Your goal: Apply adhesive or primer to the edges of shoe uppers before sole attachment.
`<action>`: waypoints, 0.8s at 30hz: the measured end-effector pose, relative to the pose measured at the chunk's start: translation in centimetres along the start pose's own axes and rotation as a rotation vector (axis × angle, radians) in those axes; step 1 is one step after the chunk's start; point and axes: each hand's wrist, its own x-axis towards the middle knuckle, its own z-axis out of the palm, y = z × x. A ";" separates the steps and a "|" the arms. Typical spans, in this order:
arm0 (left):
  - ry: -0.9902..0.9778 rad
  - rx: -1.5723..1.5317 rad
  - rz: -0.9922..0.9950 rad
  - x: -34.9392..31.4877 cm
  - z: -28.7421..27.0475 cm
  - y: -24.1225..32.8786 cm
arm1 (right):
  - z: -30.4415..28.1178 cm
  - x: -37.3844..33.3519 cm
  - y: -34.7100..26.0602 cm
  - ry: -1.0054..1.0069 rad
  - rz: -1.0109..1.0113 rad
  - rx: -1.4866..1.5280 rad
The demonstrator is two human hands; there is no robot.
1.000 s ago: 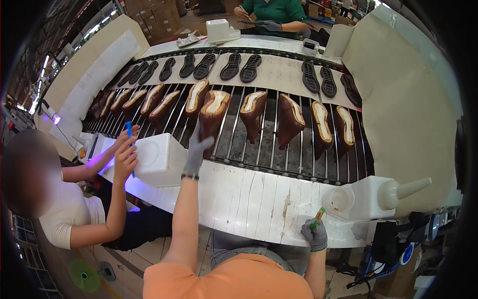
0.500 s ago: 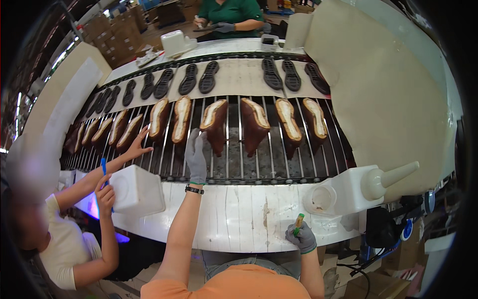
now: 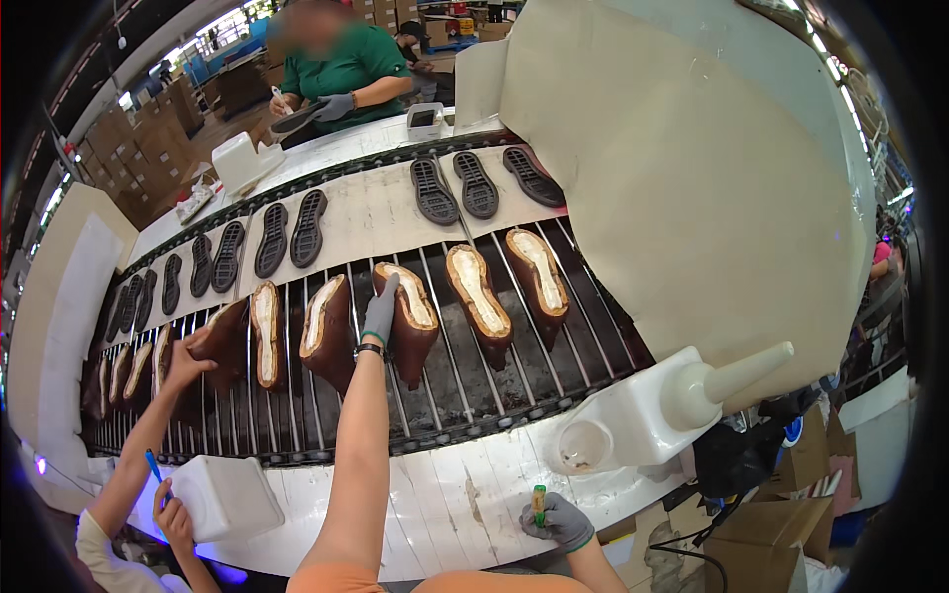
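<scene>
My left hand [image 3: 380, 316], in a grey glove, reaches over the conveyor. Its fingers stretch up along the left side of a brown shoe upper [image 3: 416, 331], overlapping the edge of its pale underside. The thumb is hard to make out. The upper stands with its underside turned up. A second brown upper [image 3: 325, 321] is left of this hand, and another [image 3: 478, 292] sits to the right. Low over the white table edge, my right hand [image 3: 565, 524], also gloved, is closed around a short green and wood-coloured handle [image 3: 539, 502]; its lower end is hidden.
Black soles [image 3: 273, 240] line a beige strip behind the metal bars. A white container with a spout [image 3: 643, 410] stands at right, a white jug [image 3: 227, 499] at left. A co-worker's hand [image 3: 186, 364] touches an upper; another person [image 3: 348, 74] works across the line.
The view has turned, shifting the conveyor leftward and down. My left hand has moved from one upper to the neighbouring one on its right. My right hand still holds the handle.
</scene>
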 end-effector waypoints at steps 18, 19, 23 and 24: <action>0.119 -1.199 0.462 -24.2 -3.6 -0.3 | 5.1 -1.1 -3.3 0.219 -0.169 -0.179; 0.266 -1.137 0.493 -26.9 -4.1 -0.7 | 6.1 -1.6 -4.1 0.254 -0.236 -0.245; 0.645 -1.085 0.553 -36.5 -4.5 -4.6 | 8.0 -4.1 -7.5 0.549 -0.432 -0.637; 0.789 -0.914 0.521 -38.5 -3.6 -6.1 | 7.8 -4.6 -8.4 0.703 -0.476 -0.920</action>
